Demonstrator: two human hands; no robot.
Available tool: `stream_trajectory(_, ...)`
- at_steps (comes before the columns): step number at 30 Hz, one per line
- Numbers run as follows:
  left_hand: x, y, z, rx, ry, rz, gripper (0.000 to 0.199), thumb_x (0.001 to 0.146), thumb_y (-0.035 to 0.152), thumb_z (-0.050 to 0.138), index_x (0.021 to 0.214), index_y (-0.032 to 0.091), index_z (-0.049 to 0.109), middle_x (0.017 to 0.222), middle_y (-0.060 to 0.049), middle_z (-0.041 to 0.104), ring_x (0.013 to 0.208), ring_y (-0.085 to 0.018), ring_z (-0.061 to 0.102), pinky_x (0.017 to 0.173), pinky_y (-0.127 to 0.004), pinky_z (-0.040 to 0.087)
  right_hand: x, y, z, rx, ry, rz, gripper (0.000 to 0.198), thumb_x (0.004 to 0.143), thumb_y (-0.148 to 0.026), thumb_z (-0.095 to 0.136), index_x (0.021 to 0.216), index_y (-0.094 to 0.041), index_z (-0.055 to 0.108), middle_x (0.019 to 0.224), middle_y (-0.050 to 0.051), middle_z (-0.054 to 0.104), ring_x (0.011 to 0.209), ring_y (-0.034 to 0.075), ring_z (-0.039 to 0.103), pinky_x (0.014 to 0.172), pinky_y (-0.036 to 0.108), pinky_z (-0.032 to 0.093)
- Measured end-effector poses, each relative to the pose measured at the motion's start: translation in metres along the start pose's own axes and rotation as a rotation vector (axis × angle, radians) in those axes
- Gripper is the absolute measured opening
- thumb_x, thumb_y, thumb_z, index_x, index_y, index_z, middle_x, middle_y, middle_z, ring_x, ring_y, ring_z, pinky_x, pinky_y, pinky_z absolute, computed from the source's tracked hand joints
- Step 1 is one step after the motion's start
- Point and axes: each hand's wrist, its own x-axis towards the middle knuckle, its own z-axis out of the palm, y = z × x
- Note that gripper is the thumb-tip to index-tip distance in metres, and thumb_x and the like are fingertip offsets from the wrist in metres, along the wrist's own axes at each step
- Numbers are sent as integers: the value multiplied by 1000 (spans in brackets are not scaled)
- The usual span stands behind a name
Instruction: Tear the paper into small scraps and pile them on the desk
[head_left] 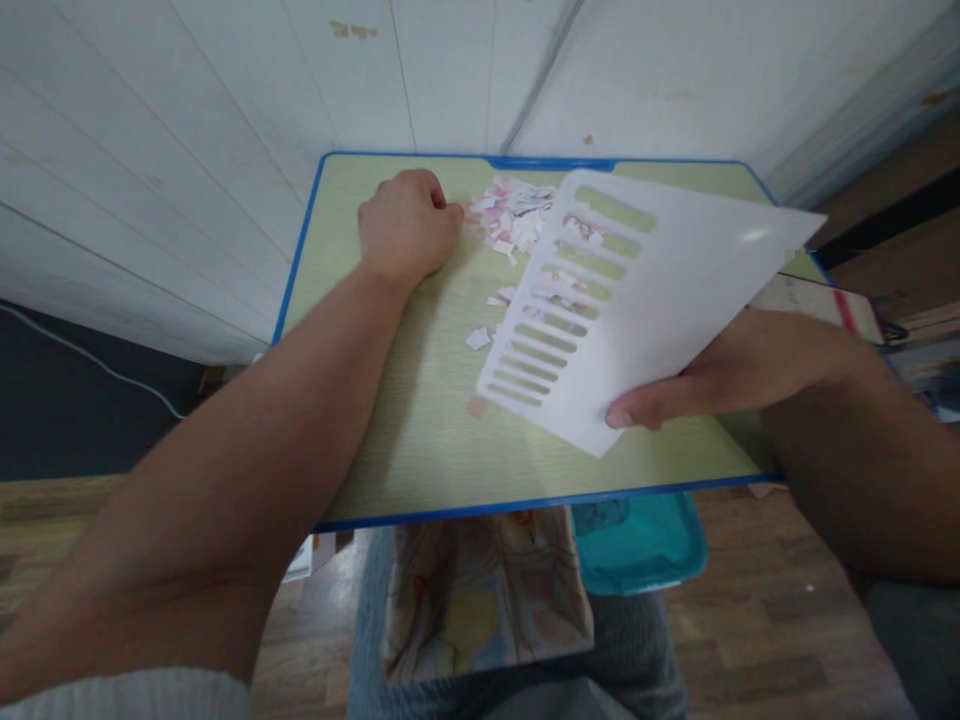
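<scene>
Pinched in the right hand (pixel 724 375), thumb on the upper face, other fingers hidden beneath: probably held by the solid part of the sheet (pixel 667 275) to leave the slots clear. Tilted across the middle of the tabletop (pixel 420 440), slots toward the scraps (pixel 501 205), heaped near the far edge, partly visible through the openings. Curled into a loose fist with the left hand (pixel 406 225), near the far left corner, perhaps for support beside the heap; cannot tell whether holding a scrap.
</scene>
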Motion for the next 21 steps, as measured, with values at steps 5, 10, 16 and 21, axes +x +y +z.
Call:
stream_trajectory(5, 2, -1, 2, -10, 13, -6, 26, 100, 37, 64, 111, 31, 86, 133, -8, 90, 127, -34, 79, 111, -53, 61, -1, 9, -18, 33, -113, 122, 45, 104, -57, 85, 72, -26, 78, 69, 0, 78, 64, 18, 71, 62, 30, 57)
stream_trajectory(10, 1, 0, 1, -16, 3, -10, 28, 101, 37, 63, 115, 29, 86, 139, -9, 89, 130, -33, 78, 114, -52, 60, 1, 13, -17, 6, -95, 117, 42, 104, -55, 83, 75, -25, 79, 70, -1, 79, 65, 18, 72, 63, 29, 57)
stream_trajectory(16, 2, -2, 3, -2, 4, -12, 30, 100, 40, 63, 116, 31, 87, 137, -7, 89, 129, -33, 77, 112, -51, 60, 0, 12, -18, -62, -14, 134, 43, 105, -58, 84, 76, -26, 78, 72, -1, 80, 68, 18, 72, 69, 30, 58)
stream_trajectory(21, 4, -5, 3, -16, -4, -9, 31, 102, 45, 60, 117, 35, 86, 136, -1, 89, 125, -30, 73, 112, -49, 58, -41, 12, 5, -114, 170, 293, 49, 107, -64, 82, 74, -28, 78, 78, 4, 83, 77, 24, 78, 80, 38, 65)
